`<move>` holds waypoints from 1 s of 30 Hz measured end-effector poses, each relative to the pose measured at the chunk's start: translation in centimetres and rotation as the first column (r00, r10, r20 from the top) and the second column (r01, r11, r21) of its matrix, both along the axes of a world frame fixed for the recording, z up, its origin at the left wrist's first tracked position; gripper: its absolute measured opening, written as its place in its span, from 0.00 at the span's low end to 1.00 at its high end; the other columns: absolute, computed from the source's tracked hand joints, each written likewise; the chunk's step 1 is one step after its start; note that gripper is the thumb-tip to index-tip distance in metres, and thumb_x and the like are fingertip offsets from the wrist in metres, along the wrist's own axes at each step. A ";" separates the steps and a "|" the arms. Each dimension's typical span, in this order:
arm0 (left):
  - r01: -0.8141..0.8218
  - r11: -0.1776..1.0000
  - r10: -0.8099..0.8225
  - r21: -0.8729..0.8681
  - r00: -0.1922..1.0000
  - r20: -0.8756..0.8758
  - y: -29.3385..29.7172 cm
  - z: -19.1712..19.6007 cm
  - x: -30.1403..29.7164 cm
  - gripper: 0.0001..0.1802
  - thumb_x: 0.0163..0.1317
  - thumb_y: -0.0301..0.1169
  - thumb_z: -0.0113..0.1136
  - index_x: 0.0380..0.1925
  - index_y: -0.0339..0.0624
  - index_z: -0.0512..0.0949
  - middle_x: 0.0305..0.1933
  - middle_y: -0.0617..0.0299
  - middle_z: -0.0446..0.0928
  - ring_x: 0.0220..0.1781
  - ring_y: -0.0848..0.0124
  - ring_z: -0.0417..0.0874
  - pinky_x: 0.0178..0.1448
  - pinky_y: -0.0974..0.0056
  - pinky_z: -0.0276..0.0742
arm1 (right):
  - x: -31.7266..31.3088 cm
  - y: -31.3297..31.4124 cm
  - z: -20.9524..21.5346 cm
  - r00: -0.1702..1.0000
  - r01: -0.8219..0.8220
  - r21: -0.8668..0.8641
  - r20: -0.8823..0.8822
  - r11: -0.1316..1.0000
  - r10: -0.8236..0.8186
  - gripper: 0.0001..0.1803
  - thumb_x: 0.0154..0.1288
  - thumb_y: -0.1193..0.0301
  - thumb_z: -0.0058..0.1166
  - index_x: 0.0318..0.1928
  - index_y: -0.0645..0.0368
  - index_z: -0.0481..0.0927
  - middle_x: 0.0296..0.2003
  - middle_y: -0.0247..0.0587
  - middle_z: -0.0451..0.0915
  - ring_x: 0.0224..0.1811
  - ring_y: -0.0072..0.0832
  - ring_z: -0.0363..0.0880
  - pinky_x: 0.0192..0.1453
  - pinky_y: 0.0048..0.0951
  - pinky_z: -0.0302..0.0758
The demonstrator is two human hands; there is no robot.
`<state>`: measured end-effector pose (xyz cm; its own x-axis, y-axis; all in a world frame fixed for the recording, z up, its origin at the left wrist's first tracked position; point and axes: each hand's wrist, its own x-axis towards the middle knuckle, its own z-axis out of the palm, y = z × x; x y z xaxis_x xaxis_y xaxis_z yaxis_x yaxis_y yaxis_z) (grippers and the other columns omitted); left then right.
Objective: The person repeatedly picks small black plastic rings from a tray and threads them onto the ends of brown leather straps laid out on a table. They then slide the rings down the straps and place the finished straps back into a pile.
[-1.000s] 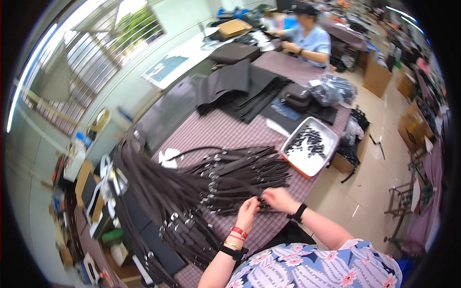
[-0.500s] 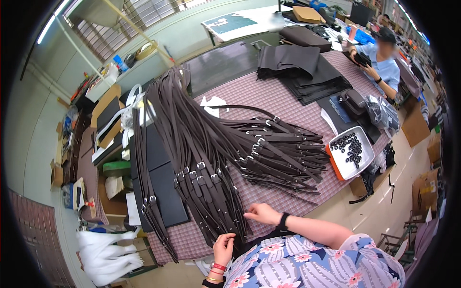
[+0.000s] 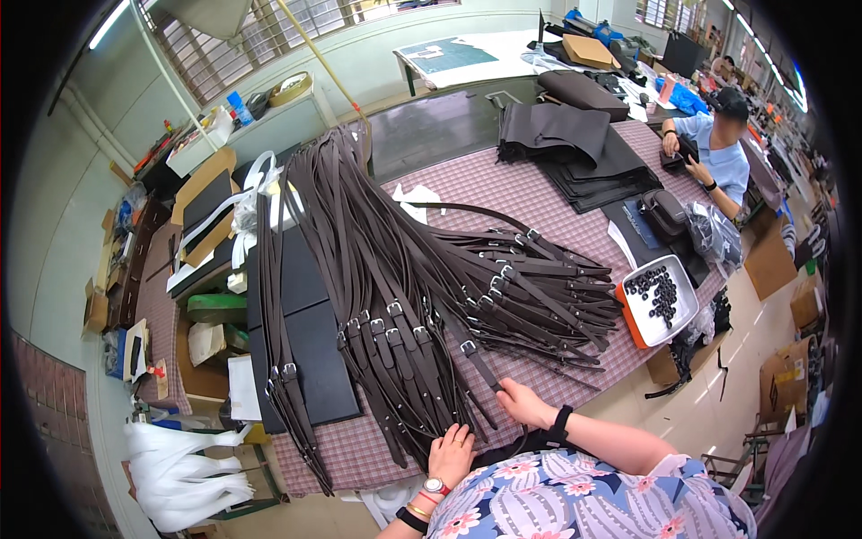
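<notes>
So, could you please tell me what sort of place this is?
Most likely a leather-goods workshop: dark buckled straps heaped on a checked worktable, stacked dark cut panels, and a tray of small black fittings.

Straps [image 3: 422, 296] lie across the table [image 3: 539, 193], tray [image 3: 660, 301] to their right.

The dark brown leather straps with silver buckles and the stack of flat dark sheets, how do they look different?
The dark brown leather straps with silver buckles are long and thin; the stack of flat dark sheets is wide. The straps fan out loosely; the sheets lie piled. The straps reach the person's left hand and right hand; the sheets lie far off. Both rest on the checked tablecloth.
</notes>
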<state>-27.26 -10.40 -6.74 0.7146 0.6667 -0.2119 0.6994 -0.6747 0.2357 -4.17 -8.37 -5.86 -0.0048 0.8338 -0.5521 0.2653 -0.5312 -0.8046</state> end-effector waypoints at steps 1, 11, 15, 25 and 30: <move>-0.051 0.989 0.074 -0.137 0.984 0.162 0.2 0.4 0.1 0.23 0.60 0.35 0.58 0.57 0.47 0.74 0.63 0.60 0.72 0.66 0.62 0.69 0.60 0.57 0.69 | 0.1 -0.1 1.2 0.994 -0.089 -0.019 0.059 0.996 0.090 0.11 0.72 0.72 0.43 0.50 0.63 0.68 0.30 0.40 0.79 0.30 0.29 0.81 0.32 0.29 0.80; 0.101 0.995 -0.085 -0.005 0.865 0.494 4.9 2.4 4.2 0.23 0.56 0.27 0.60 0.54 0.38 0.72 0.60 0.52 0.72 0.63 0.57 0.73 0.68 0.55 0.66 | 0.1 -5.1 6.4 0.987 -0.088 0.107 0.141 0.990 0.072 0.16 0.66 0.74 0.45 0.53 0.67 0.71 0.35 0.55 0.82 0.40 0.48 0.83 0.44 0.42 0.77; 0.417 0.904 -0.376 0.094 0.673 0.636 5.2 5.6 8.5 0.33 0.58 0.34 0.62 0.63 0.37 0.63 0.62 0.53 0.70 0.63 0.58 0.72 0.67 0.56 0.67 | 2.5 -5.9 7.2 0.977 -0.138 0.173 0.186 0.975 0.105 0.16 0.68 0.71 0.47 0.53 0.66 0.73 0.36 0.54 0.82 0.38 0.39 0.84 0.41 0.35 0.79; 0.531 0.835 -0.355 -0.142 0.719 0.598 8.1 5.7 17.9 0.09 0.64 0.36 0.56 0.38 0.48 0.81 0.35 0.61 0.83 0.38 0.61 0.83 0.42 0.57 0.72 | 17.8 -8.7 6.3 0.973 -0.102 0.025 -0.204 0.994 0.105 0.13 0.68 0.73 0.49 0.50 0.63 0.78 0.34 0.35 0.83 0.34 0.20 0.79 0.41 0.24 0.78; 0.283 0.886 -0.034 -0.367 0.829 0.558 8.3 6.7 21.8 0.12 0.53 0.41 0.69 0.27 0.47 0.80 0.26 0.63 0.80 0.27 0.62 0.80 0.36 0.59 0.69 | 31.6 -10.3 -1.8 0.596 0.194 0.460 0.647 0.867 -0.476 0.12 0.60 0.76 0.51 0.44 0.56 0.83 0.34 0.46 0.82 0.38 0.42 0.82 0.47 0.39 0.78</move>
<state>-5.49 -2.10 -0.01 0.8835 0.4685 -0.0033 0.2750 -0.5129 0.8132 27.39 -18.65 -7.62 0.5888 0.8071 0.0443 0.6824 -0.4670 -0.5624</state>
